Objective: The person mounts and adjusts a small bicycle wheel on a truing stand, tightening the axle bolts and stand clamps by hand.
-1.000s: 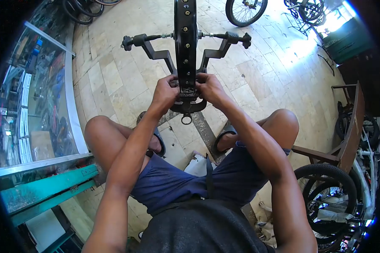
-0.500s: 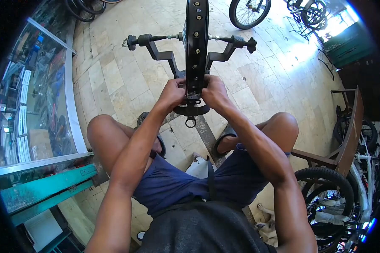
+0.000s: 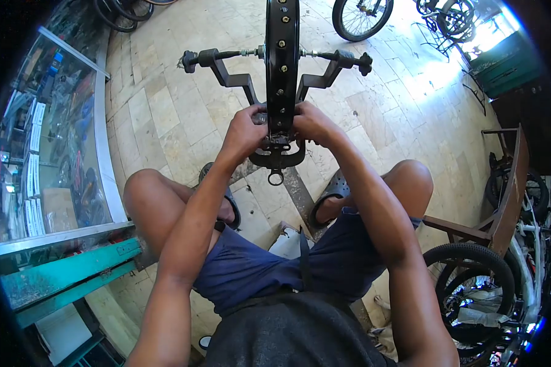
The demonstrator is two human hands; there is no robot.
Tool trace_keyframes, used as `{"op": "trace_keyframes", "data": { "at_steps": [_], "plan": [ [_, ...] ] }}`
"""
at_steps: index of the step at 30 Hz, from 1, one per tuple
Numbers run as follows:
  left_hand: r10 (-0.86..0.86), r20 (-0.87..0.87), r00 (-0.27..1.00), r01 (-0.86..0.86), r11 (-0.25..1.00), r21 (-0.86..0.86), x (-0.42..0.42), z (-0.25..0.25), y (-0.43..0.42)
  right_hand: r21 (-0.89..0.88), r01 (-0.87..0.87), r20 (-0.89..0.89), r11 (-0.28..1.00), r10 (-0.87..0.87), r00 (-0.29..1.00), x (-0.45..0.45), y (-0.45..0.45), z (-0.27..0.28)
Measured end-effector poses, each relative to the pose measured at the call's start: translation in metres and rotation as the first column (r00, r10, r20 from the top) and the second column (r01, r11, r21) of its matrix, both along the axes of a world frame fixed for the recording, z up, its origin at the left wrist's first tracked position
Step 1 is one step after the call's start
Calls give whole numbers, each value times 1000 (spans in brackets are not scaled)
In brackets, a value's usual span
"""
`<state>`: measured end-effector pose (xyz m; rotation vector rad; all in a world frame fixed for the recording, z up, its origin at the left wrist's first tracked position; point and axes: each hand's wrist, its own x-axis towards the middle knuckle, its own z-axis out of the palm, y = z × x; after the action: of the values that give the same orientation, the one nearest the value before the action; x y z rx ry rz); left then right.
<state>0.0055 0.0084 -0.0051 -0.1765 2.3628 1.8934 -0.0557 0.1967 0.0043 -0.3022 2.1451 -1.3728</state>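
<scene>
A black bicycle rim (image 3: 281, 79) stands edge-on in a black wheel truing stand (image 3: 242, 81), its axle ends held between the two arms. Brass-coloured nipple heads show in the holes along the rim. My left hand (image 3: 247, 131) is at the rim's left side, low down, with fingers curled inward. On the opposite side my right hand (image 3: 314, 124) is closed too, fingertips tucked behind the rim. What the fingertips pinch is hidden. Just below both hands are the stand's curved bracket (image 3: 278, 161) and a small metal ring (image 3: 276, 178).
A glass display case (image 3: 49, 153) is on the left, above a green bench (image 3: 73, 269). Bicycle wheels (image 3: 471, 257) and frames crowd the lower right beside a brown metal frame (image 3: 511, 189). Another bicycle wheel (image 3: 361, 21) stands at the back. A dog (image 3: 382, 333) lies near my right side.
The rim has turned slightly, its nipple holes shifting upward a little, and leans a touch left. My right hand has loosened and moved up slightly; my left hand has shifted slightly left.
</scene>
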Motion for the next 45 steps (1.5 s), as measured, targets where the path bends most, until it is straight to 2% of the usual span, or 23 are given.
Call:
{"op": "trace_keyframes", "data": {
  "at_steps": [2, 4, 5, 8, 10, 13, 16, 19, 23, 26, 28, 29, 31, 35, 37, 41, 43, 45],
  "plan": [
    [-18, 20, 1000, 18, 1000, 2, 0, 6, 2, 40, 16, 20, 999, -17, 1000, -1, 1, 4],
    [-4, 107, 994, -3, 997, 71, 3, 11, 4, 43, -70, -105, 997, 75, 992, -4, 0, -6],
    [2, 109, 994, -10, 997, 72, 4, 10, 3, 44, -77, -104, 996, 81, 991, -4, -1, -11],
    [-19, 83, 996, 18, 1000, 15, 3, -1, 0, 107, -16, -117, 994, 28, 993, 6, -2, -13],
    [-37, 92, 995, 40, 998, -39, 3, -5, -2, 87, 134, -150, 987, -120, 981, 16, -6, -14],
    [-65, 49, 997, 70, 992, -106, 1, -5, -1, 122, 203, -185, 971, -179, 966, 27, -11, -9],
    [-123, 114, 986, 128, 991, -31, -1, 2, -6, 94, 185, -282, 978, -152, 947, 28, -11, -18],
    [-127, 62, 990, 127, 992, 3, 2, 8, 0, 101, 104, -330, 989, -65, 942, 32, -3, -9],
    [-157, -2, 988, 156, 983, -95, -1, 0, -1, 67, 130, -286, 989, -105, 952, 33, -1, -12],
    [-156, -100, 983, 139, 978, -158, -2, -5, 1, 124, 143, -289, 982, -102, 952, 35, -4, 0],
    [-116, -29, 993, 114, 992, -52, 0, -4, 3, 129, 162, -261, 978, -124, 957, 36, -5, 5],
    [-115, -31, 993, 114, 992, -50, -1, -4, 5, 131, 161, -263, 978, -123, 957, 37, -5, 8],
    [-113, -36, 993, 107, 984, -142, -4, -7, 7, 122, 156, -248, 980, -122, 961, 40, -6, 17],
    [-167, -19, 986, 163, 977, -138, -10, -15, 4, 161, 133, -286, 978, -83, 955, 38, -6, 18],
    [-107, 57, 993, 114, 986, -119, -10, -14, 5, 114, 144, -262, 983, -110, 959, 36, -6, 18],
    [-47, 94, 994, 59, 991, -122, -5, 7, 0, 91, 195, -207, 977, -172, 963, 31, -5, 18],
    [-103, 89, 991, 119, 975, -189, -2, 12, -4, 43, 83, -75, 996, -80, 994, 24, -3, 16],
    [-80, 57, 995, 91, 967, -238, 0, 11, 0, 54, 59, -132, 997, -51, 990, 19, -5, 11]
  ]
}}
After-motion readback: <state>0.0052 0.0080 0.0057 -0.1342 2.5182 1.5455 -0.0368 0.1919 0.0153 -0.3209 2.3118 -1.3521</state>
